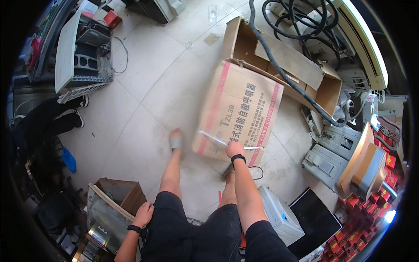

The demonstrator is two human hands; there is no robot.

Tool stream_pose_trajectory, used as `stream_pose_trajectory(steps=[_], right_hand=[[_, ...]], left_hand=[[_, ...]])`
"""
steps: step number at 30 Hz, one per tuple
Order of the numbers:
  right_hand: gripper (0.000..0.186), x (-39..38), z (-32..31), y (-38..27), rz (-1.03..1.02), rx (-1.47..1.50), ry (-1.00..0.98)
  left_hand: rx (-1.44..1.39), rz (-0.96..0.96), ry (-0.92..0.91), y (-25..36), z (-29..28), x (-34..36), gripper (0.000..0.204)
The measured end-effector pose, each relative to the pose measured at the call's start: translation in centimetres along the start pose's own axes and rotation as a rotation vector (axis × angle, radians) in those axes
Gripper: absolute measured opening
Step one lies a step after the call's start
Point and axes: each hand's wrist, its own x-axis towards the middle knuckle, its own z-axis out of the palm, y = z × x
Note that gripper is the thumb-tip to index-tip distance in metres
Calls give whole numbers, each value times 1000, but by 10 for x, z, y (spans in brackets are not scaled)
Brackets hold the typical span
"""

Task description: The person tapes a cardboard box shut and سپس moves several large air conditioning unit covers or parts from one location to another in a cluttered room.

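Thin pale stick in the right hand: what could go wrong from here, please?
If the right hand slips, the stick might scratch the carton below it. The thin black cable loops close to the right foot and could catch it. The thick hose passes over the long box; moving either might drag the other.

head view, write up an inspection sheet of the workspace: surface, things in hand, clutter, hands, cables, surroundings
Surface: pale tiled floor, smudged, with a few scraps.
Things in hand: thin whitish strip over a printed cardboard box with pinkish bands; contact between them unclear.
Clutter: open cardboard box beyond it, open white casing at upper left, dark flat panel at lower right.
Hands: right hand closed on the strip; left hand at the left thigh, grip unclear.
Cables: thick dark cable across the open cardboard box.
Surroundings: red boxes at right; another person's dark-clothed legs at left.
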Motion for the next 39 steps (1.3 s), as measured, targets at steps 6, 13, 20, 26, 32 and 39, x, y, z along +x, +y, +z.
stream_pose_trajectory(steps=[6, 13, 20, 26, 32, 39], right_hand=[[26, -35, 6, 17, -7, -43, -8], [27, -79, 17, 20, 9, -85, -93], [28, -113, 1, 6, 1, -10, -195], [31, -115, 3, 22, -88, -68, -189], [33, -123, -33, 35, -90, -59, -169], [33, -149, -56, 20, -168, -112, -165]], left_hand=[[36, 13, 7, 16, -9, 11, 23], [158, 205, 132, 71, -32, 26, 19], [148, 553, 111, 164, -8, 48, 20], [186, 695, -204, 174, 26, 31, 28], [267, 642, -177, 138, 4, 4, 26], [-141, 349, 31, 82, -33, -35, 21]])
